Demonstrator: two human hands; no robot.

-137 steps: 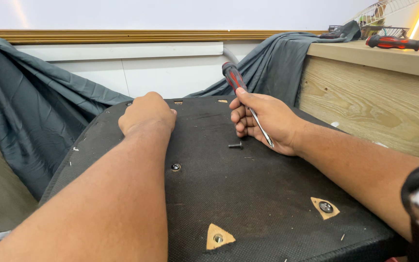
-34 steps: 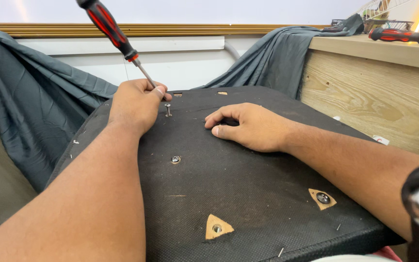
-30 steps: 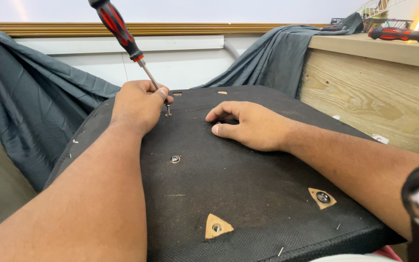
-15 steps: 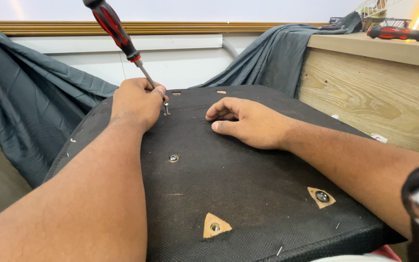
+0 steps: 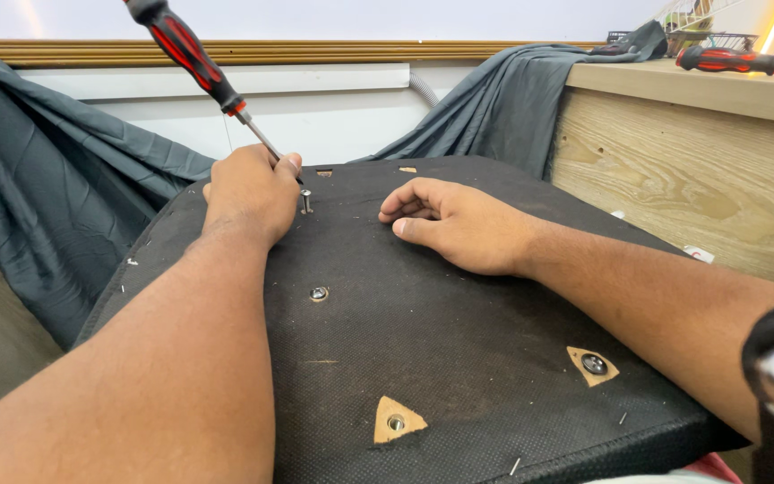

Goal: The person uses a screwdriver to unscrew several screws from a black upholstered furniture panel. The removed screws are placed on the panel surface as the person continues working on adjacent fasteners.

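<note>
Gripping the thin steel shank of the red-and-black-handled screwdriver [image 5: 185, 54] close to its tip, with the left hand [image 5: 248, 193] closed in a tight grip around it and the handle leaning up and to the far left. Hid the tip behind the fingers, seemingly at the head of a small silver screw [image 5: 305, 202] that stood upright in the far part of the black fabric-covered seat panel [image 5: 459, 341], just right of the left knuckles. Rested the right hand [image 5: 459, 224] on the panel near the screw, its grip loose and holding nothing, fingers curled under. Left a round silver bolt head [image 5: 318, 293] in mid-panel and a second red-and-black screwdriver [image 5: 729, 60] on the wooden worktop [image 5: 674, 179] at far right.

Judged risky: with the shank so tilted against an upright screw, could slip off the head and jab the fabric or the fingers; could also topple the screw, which looked barely seated.

Differed from several seconds before: screwdriver then in the right hand, left hand a bare fist on the panel. Hardly changed since half a second ago.
</note>
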